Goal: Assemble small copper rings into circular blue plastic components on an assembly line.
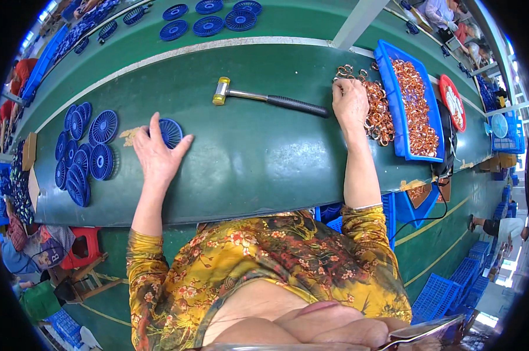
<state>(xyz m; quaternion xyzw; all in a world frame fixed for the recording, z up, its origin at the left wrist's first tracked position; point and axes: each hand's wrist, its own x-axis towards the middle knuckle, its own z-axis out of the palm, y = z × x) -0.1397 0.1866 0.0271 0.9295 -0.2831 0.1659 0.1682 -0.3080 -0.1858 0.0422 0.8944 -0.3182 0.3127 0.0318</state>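
A single round blue slotted plastic disc (172, 133) lies flat on the green table. My left hand (155, 155) is beside it, index finger and thumb spread around its near left side, holding nothing that I can see. Over at the right, my right hand (351, 105) reaches to the edge of a heap of copper-coloured metal rings (377, 111). Its fingers are bent down and drawn together; whatever is between the fingertips is hidden. Between the hands, toward the back, rests a hammer (270, 100) with a yellow head and a black grip.
Several more blue discs (102, 162) are clustered and stacked at the left. A blue tray (400, 126) full of copper-coloured rings stands right of the heap, with a red basin (453, 102) beyond. More discs (208, 26) sit on the green belt behind the table. Other people work farther off.
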